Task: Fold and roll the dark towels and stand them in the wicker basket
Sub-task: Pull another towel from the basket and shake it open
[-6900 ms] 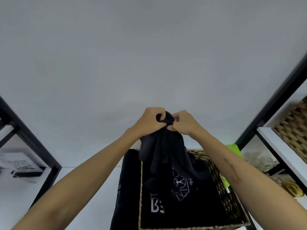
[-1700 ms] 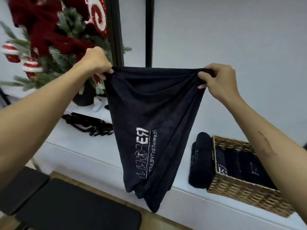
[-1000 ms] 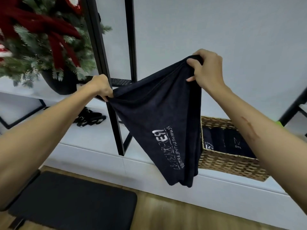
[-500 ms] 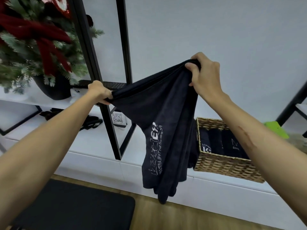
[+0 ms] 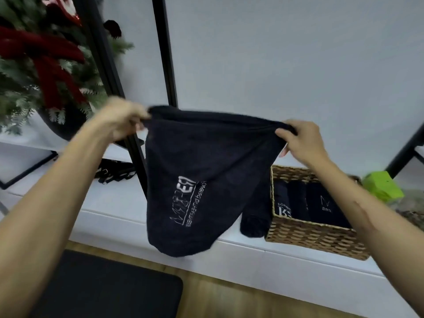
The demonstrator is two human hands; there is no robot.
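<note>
From the head camera, both hands hold one dark towel up in the air in front of the white desk. The left hand, blurred, grips the towel's upper left corner; the right hand pinches the upper right corner, fingers curled round the cloth. The top edge is stretched between them and the rest hangs loose, its white print facing the camera. Behind, to the right, a wicker basket sits on the desk with rolled towels inside. Another roll lies just left of the basket. A green box sits farther right.
</note>
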